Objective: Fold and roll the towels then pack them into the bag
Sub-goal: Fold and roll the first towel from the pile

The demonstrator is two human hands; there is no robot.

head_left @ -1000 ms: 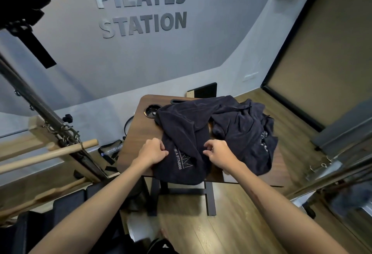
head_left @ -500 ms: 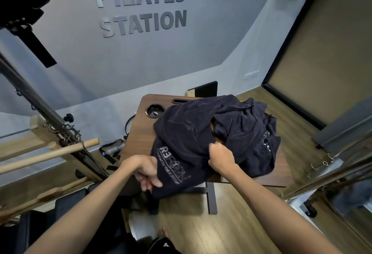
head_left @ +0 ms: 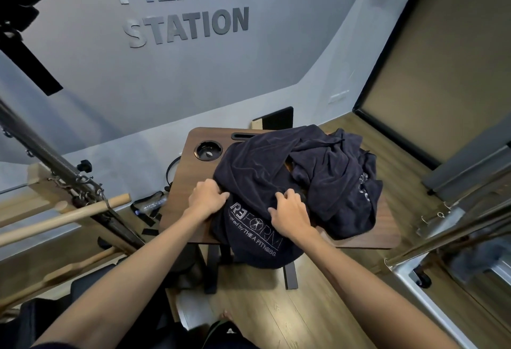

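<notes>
A heap of dark navy towels lies crumpled on a small brown table. The nearest towel, printed with white "REFORM" lettering, hangs over the table's front edge. My left hand grips that towel's left edge, fingers curled into the cloth. On the same towel, my right hand pinches a fold to the right of the lettering. I cannot see a bag.
The table has a round cup hole at its back left and black legs below. Wooden bars and metal pilates frame parts stand at the left; a metal frame stands at the right. The floor is wood.
My left hand rose from below the table's front edge back onto the towel's left edge. The towel shifted, showing more of its lettering. My right hand stayed on the cloth.
</notes>
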